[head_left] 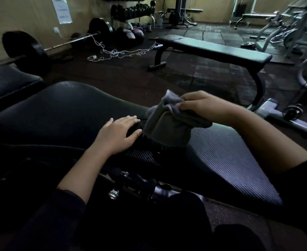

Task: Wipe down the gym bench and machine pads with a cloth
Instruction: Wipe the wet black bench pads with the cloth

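Observation:
A black padded bench [62, 113] fills the lower middle of the head view, with a ribbed seat pad [227, 160] at its right end. My right hand [201, 105] pinches a grey cloth [169, 125] by its upper edge, and the cloth hangs down onto the gap between the two pads. My left hand [120, 134] rests flat on the bench just left of the cloth, fingers straight and spread. Both forearms reach in from the bottom of the view.
A second flat bench [212, 49] stands on the floor beyond. A loaded barbell [27, 48] lies at the left wall, with a tangled white cord [116, 53] on the floor. A dumbbell rack [132, 11] is at the back, grey machine frames [290, 33] at right.

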`<state>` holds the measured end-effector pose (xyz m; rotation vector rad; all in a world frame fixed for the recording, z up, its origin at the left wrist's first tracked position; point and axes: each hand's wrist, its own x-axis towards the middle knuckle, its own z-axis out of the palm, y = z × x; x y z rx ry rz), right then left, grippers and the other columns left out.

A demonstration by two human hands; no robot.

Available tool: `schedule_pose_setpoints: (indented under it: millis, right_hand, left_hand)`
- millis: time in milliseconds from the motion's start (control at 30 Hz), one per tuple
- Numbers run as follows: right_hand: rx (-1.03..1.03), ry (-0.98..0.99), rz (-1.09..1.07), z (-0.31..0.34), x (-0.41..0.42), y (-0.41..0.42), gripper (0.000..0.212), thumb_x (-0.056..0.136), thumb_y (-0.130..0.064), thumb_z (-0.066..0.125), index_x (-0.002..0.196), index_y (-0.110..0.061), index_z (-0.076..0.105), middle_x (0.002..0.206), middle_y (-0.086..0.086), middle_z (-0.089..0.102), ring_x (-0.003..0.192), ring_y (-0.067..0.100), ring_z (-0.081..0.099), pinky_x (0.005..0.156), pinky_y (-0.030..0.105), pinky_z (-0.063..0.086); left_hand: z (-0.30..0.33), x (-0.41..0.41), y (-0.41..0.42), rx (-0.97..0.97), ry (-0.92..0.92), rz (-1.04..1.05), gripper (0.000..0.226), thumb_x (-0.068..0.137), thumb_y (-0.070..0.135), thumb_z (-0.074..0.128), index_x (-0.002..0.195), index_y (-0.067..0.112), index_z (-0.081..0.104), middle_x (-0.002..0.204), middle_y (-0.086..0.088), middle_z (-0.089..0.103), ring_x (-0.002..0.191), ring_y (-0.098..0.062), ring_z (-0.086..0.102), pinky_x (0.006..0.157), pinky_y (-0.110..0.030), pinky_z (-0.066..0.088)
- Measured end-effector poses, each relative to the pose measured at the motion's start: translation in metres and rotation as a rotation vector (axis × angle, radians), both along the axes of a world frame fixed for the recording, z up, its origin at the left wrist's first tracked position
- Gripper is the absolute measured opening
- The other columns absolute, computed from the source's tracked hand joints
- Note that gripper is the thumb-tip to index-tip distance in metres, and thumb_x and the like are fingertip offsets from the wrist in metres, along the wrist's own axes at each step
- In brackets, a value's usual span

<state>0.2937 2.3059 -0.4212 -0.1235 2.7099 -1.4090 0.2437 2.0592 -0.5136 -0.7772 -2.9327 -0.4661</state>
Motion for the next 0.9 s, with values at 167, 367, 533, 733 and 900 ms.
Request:
schedule_pose_setpoints:
  millis: [167,367,533,733,900]
  right_hand:
    - [0.880,0.172,0.106,-0.058,0.008,-0.022,0.054,0.092,-0.050,0.046,0.138,-0.023,0.034,0.124,0.004,0.048,0.117,0.026,0.047,0.098,0.042,0.036]
    - [0.960,0.473,0.129,-0.065,0.010,-0.019,0.080,0.083,-0.072,0.016,0.150,-0.029,0.022,0.154,-0.002,0.029,0.142,0.018,0.024,0.117,0.045,0.012]
    - [0.873,0.429,0.202,-0.082,0.001,-0.026,0.062,0.088,-0.069,0.018,0.147,-0.047,0.022,0.153,-0.006,0.032,0.136,0.020,0.038,0.104,0.034,0.036]
    - [0.845,0.407,0.085,-0.087,-0.015,-0.066,0.055,0.095,-0.059,0.032,0.145,-0.037,0.034,0.147,-0.001,0.041,0.127,0.025,0.046,0.099,0.038,0.040]
    - [0.819,0.588,0.235,-0.098,0.013,-0.108,0.048,0.092,-0.053,0.037,0.127,-0.027,0.057,0.132,0.003,0.057,0.106,0.027,0.059,0.083,0.039,0.048]
  left_hand:
    - [-0.011,-0.001,-0.005,0.064,0.014,-0.017,0.045,0.100,0.045,0.039,0.143,0.033,0.041,0.154,0.017,0.031,0.143,0.001,0.019,0.120,-0.040,0.005]
    - [-0.011,-0.002,-0.010,0.072,0.023,-0.029,0.046,0.100,0.047,0.036,0.143,0.033,0.041,0.154,0.017,0.032,0.143,0.002,0.019,0.120,-0.039,0.005]
    - [-0.009,-0.003,-0.031,0.000,0.063,0.016,0.072,0.081,0.071,0.015,0.141,0.042,0.041,0.153,0.020,0.031,0.144,0.000,0.020,0.119,-0.044,0.009]
    - [-0.012,-0.010,-0.063,-0.037,0.071,0.072,0.065,0.082,0.071,0.012,0.139,0.053,0.037,0.153,0.023,0.028,0.144,0.000,0.017,0.119,-0.048,0.008]
    - [-0.016,-0.014,-0.069,-0.003,0.052,0.075,0.056,0.086,0.064,0.012,0.137,0.057,0.035,0.152,0.028,0.026,0.144,0.003,0.015,0.119,-0.045,0.004]
